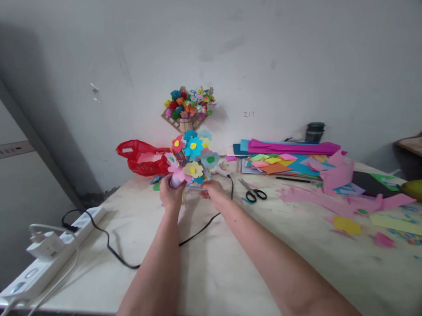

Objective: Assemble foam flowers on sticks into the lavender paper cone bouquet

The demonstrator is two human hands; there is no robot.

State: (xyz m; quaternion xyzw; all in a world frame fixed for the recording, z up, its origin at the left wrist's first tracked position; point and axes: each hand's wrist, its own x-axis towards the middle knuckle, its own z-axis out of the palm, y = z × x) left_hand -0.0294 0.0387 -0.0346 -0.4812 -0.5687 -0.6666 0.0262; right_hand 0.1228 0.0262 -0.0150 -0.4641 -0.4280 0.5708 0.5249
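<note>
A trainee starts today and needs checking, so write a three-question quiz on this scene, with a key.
1. True or false: the red bag is nearer the left hand than the right hand.
2. Which lie nearest both hands? A) paper flowers B) scissors C) dark container
3. Fill in: the white adapter sits in the ____.

Key: 1. True; 2. A; 3. power strip
</note>
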